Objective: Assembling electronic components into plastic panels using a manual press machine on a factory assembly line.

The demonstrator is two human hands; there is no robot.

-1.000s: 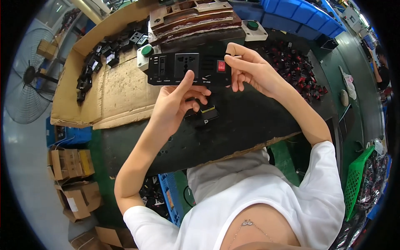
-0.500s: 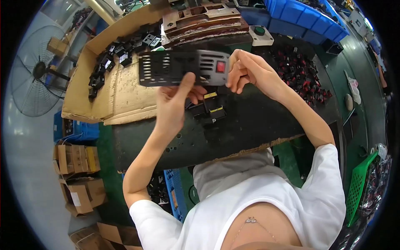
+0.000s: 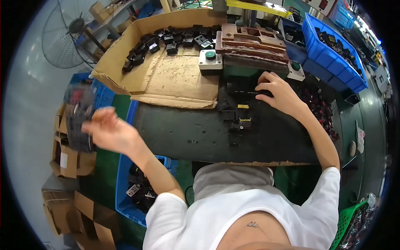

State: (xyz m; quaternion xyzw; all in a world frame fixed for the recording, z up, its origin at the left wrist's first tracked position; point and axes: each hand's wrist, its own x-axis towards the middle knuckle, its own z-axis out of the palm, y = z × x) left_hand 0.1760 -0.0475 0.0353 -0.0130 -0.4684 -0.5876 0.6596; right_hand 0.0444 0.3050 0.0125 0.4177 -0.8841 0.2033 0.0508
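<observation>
Out past the table's left side, my left hand [image 3: 114,132] has its fingers at the right edge of a black slotted panel [image 3: 79,121] with a red switch at its upper end. Both are smeared by motion; the panel appears gripped. My right hand [image 3: 280,95] reaches over the dark table [image 3: 183,133], with thumb and fingers closed around the right end of a long black housing [image 3: 241,88]. In front of that housing lie several small black parts [image 3: 245,124], two with yellow labels.
A cardboard tray [image 3: 185,83] holds black socket modules. Behind the housing stands a brown layered fixture [image 3: 252,49] between two green-button boxes [image 3: 210,60]. Red-and-black switches [image 3: 318,104] lie at right, near a blue bin [image 3: 316,50]. A blue crate [image 3: 121,183] and cartons [image 3: 100,212] sit lower left.
My left hand has carried the slotted panel from over the table far to the left. My right hand has left the panel and gone down to the black housing. The view has shifted.
</observation>
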